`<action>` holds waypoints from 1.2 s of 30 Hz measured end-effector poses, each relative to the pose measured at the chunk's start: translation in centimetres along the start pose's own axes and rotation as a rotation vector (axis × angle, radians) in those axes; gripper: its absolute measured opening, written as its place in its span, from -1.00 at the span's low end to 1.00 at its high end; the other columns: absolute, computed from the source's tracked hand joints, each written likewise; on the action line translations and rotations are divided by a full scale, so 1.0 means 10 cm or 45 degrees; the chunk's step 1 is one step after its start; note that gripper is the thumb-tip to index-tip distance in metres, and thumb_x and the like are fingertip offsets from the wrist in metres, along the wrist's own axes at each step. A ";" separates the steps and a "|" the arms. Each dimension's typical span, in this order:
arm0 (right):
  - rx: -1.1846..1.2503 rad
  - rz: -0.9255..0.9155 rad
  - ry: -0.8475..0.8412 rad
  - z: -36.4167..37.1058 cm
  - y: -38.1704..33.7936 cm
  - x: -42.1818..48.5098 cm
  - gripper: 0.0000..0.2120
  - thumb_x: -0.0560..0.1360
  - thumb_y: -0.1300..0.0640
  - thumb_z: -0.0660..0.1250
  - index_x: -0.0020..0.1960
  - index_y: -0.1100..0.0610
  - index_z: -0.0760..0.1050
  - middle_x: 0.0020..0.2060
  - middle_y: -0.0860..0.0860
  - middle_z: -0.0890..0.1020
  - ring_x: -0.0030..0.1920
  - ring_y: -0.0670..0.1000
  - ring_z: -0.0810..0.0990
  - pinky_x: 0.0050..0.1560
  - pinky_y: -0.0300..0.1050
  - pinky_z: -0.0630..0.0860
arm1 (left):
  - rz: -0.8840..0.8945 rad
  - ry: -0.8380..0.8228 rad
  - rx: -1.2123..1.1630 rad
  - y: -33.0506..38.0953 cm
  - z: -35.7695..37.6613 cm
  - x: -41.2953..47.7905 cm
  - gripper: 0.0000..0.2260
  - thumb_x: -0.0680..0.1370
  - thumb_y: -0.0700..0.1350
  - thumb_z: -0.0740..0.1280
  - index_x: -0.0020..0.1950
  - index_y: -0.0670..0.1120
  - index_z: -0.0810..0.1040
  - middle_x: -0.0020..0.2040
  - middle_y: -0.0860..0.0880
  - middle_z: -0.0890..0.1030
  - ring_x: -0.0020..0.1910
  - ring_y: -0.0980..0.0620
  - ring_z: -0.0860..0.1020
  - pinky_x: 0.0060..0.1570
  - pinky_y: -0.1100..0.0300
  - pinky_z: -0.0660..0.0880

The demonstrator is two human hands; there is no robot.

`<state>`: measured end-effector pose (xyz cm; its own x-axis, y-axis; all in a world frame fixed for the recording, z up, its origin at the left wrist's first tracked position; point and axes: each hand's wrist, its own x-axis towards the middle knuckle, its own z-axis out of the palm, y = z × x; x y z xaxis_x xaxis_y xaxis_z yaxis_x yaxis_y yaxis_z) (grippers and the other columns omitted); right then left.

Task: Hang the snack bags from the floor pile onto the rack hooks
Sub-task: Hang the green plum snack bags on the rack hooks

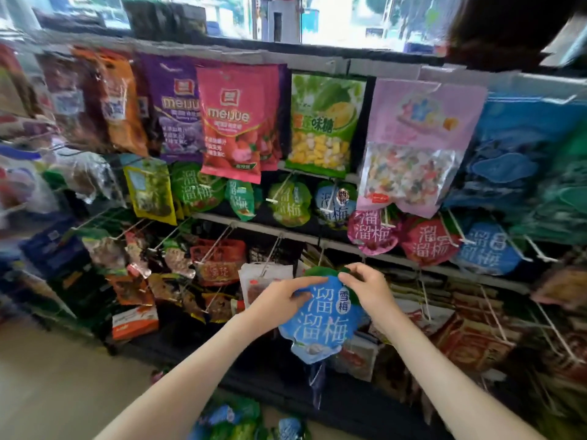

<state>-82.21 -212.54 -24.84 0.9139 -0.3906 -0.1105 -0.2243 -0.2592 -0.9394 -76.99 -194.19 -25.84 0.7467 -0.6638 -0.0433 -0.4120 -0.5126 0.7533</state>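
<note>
**Fingers and hands.** The fingers [298, 282] of the left hand [276, 298] pinch the upper left edge of a blue snack bag [320, 322], thumb on its printed face. The fingers [355, 269] of the right hand [370, 289] are curled and pinch the bag's green top rim at the upper right. Both forearms reach up from the bottom of the view.

**Bag.** It hangs upright between the two hands, off the floor, with its white characters facing the camera. It is in front of the lowest row of the rack [254, 226], and its lower tip points down.

**Floor pile.** More blue and green bags lie in the floor pile [228, 419] at the bottom edge, below the forearms and at the foot of the rack, on the pale floor [57, 392].

**Rack.** White wire hooks [281, 188] stick out from grey rails in several rows.
- The middle row holds round bags of the same kind, among them a green bag [289, 206], a red bag [427, 244] and a blue bag [486, 247].
- The top row holds larger flat packs:
  - a purple pack [178, 106]
  - a pink pack [235, 122]
  - a green candy pack [324, 122]
  - a pale pack with a clear window [416, 144]

The packs at the far left and far right are too blurred to tell apart.
</note>
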 end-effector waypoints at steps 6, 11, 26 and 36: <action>0.079 -0.052 0.078 0.16 -0.20 0.05 -0.89 0.54 0.17 0.30 -0.17 0.13 0.50 -0.26 0.03 0.62 -0.28 -0.02 0.60 -0.24 -0.08 0.50 | 0.090 -0.005 0.108 -0.08 -0.28 0.14 -0.63 0.62 -0.05 0.19 0.31 0.39 0.34 0.25 0.11 0.49 0.07 -0.09 0.57 0.03 -0.05 0.55; 0.043 0.003 0.278 -0.28 0.02 0.00 -0.96 0.53 0.17 0.31 -0.09 0.10 0.51 -0.15 0.03 0.61 -0.15 -0.02 0.57 -0.20 -0.14 0.46 | 0.368 0.207 0.187 0.07 0.02 0.34 -0.68 0.58 -0.21 0.27 0.31 0.05 0.51 0.21 0.00 0.43 0.23 0.01 0.37 0.13 0.47 0.18; 0.244 0.236 0.914 -2.64 0.91 0.00 -0.78 0.49 0.17 0.38 0.11 0.22 0.52 0.02 0.06 0.58 0.01 0.05 0.54 -0.01 -0.03 0.46 | 0.614 -0.142 0.311 1.24 1.60 1.40 -0.56 0.59 -0.17 0.22 0.47 0.01 0.27 0.41 -0.06 0.30 0.40 -0.04 0.23 0.33 0.22 0.16; 0.355 0.140 0.532 -3.54 1.14 0.60 -0.90 0.46 0.18 0.41 -0.03 0.12 0.54 -0.13 -0.04 0.60 -0.04 -0.02 0.55 0.01 -0.13 0.39 | 0.565 0.152 0.494 2.07 2.70 2.23 -0.46 0.61 0.04 0.20 0.54 0.09 0.06 0.51 -0.21 0.09 0.48 -0.19 0.09 0.40 -0.08 0.15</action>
<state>-91.30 -249.07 -24.77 0.6637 -0.7370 -0.1279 -0.1608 0.0264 -0.9866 -82.98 -234.30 -28.90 0.5038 -0.8055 0.3119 -0.8417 -0.3766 0.3871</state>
